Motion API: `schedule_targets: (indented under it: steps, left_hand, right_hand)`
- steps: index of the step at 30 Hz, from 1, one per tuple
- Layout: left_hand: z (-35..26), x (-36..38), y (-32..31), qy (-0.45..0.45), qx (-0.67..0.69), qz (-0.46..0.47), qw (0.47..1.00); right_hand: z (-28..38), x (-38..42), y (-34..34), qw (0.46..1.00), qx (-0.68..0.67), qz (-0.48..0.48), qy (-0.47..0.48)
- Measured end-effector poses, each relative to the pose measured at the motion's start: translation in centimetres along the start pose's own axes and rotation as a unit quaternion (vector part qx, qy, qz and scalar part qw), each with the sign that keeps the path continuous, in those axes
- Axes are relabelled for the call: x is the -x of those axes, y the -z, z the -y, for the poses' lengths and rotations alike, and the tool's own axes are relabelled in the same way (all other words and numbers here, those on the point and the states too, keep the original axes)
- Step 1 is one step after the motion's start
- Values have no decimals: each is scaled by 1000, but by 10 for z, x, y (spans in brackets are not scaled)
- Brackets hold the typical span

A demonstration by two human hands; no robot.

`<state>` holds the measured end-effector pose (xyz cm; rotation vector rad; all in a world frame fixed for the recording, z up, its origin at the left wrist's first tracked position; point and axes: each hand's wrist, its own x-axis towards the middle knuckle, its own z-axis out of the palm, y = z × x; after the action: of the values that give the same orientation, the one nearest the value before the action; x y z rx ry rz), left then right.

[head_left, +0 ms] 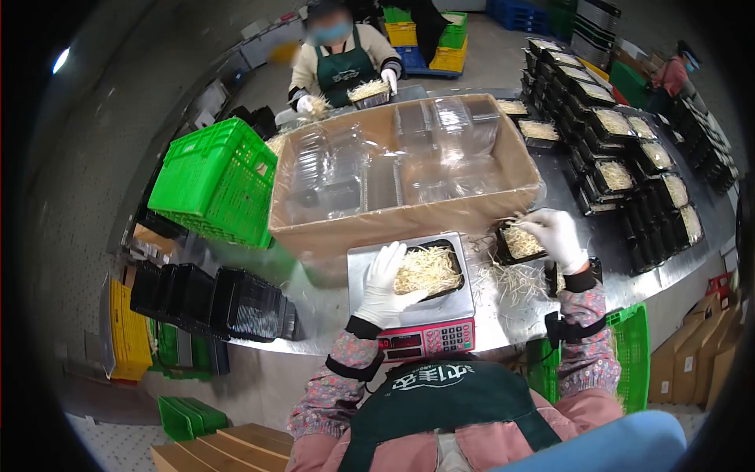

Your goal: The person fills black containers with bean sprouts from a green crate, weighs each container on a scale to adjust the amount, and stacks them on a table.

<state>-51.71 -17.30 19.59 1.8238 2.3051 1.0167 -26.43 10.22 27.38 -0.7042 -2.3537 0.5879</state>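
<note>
My left hand [384,288], in a white glove, rests at the left edge of a black tray of bean sprouts [429,271], thumb and fingers spread around its side. That tray sits on the metal plate of a red scale [429,340]. My right hand [555,236], also gloved, is over a second black tray of sprouts [522,241] to the right, its fingers pinched together at some sprouts. Loose sprouts [510,285] lie on the metal table between the two trays. Another tray is partly hidden below my right wrist.
A large cardboard box [409,220] of clear plastic lids stands ahead. Left are a green crate [214,182] and stacked empty black trays [250,305]. Stacks of filled trays [613,175] stand right. A co-worker [346,67] across the table holds a tray and sprouts.
</note>
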Motion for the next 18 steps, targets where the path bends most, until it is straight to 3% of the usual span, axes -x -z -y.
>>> schedule_targets:
  steps: [3, 7, 9, 12, 16, 18]
  left_hand:
    - [13, 23, 34, 97, 187, -76, 975]
    - [24, 59, 71, 168, 124, -116, 971]
    - [36, 79, 70, 226, 219, -133, 940]
    - [34, 94, 67, 277, 285, -148, 906]
    - [22, 92, 19, 279, 379, -183, 863]
    - [12, 78, -3, 215, 203, -132, 946]
  right_hand:
    - [-45, 10, 5, 988, -51, 31, -143]
    - [-89, 25, -10, 979, -70, 45, -189]
    - [-124, 30, -23, 965, -20, 90, -246]
    - [-124, 38, -23, 941, 235, 216, -109]
    - [-59, 14, -53, 994, 74, 72, 19]
    - [5, 0, -79, 997, -25, 60, 41]
